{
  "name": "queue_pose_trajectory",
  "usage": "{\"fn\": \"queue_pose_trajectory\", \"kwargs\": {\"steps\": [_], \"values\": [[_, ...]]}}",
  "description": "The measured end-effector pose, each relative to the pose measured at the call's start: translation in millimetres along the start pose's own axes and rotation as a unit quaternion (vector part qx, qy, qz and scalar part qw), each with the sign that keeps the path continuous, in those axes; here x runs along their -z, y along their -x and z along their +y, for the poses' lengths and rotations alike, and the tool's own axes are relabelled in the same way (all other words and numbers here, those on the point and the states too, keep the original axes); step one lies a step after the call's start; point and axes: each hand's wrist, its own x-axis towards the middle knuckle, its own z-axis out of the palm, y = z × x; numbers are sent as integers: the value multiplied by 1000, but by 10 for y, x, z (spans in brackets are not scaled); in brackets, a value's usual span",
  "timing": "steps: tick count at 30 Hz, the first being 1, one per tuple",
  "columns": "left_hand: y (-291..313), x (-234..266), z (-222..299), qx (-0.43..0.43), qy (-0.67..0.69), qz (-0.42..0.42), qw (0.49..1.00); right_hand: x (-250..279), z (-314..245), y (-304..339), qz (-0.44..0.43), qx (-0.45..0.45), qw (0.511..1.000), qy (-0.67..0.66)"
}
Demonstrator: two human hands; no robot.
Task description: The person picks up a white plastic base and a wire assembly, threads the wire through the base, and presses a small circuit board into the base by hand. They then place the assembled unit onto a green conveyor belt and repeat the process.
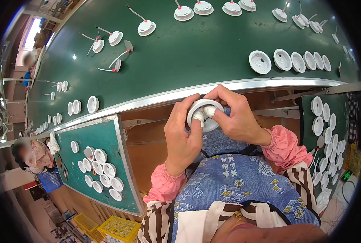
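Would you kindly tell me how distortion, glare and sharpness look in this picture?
Head view: the metal table edge bends into an arc and the corners fall to black; head view: the bright upper-left patch is blown out; head view: the left hand, right hand and white housing look fairly sharp.

Both bare hands meet just above the blue denim-look apron with white and yellow print (237, 182). The left hand (183, 135) stands upright above the apron's left side, its fingers curled; the right hand (237, 117) slants inward above its right side, fingers arched leftward. Both thumbs, white-wrapped at the tips (198, 116), bend inward in a two-handed grip. Pink, dotted fabric sleeve covers (285, 148) with gathered cuffs sheathe the forearms, flanking the apron and ending at bare wrists (264, 137).
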Motion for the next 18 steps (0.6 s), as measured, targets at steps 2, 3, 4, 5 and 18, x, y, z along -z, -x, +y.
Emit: {"fn": "queue_pose_trajectory", "kwargs": {"steps": [2, 3, 4, 5, 18], "values": [[10, -55, -67, 16, 27, 25, 999, -63, 49, -11, 42, 0, 996, -74], [23, -92, -62, 17, 28, 25, 999, -88, 68, -2, 42, -1, 996, -73], [42, -126, -55, 37, 57, 39, 997, -116, 82, 11, 55, -7, 995, -85], [52, -154, -54, 57, 86, 54, 993, -138, 88, 19, 69, -12, 993, -96], [-63, -88, -154, 101, 116, 17, 988, -259, 170, -35, 82, -76, 975, -192]]}}
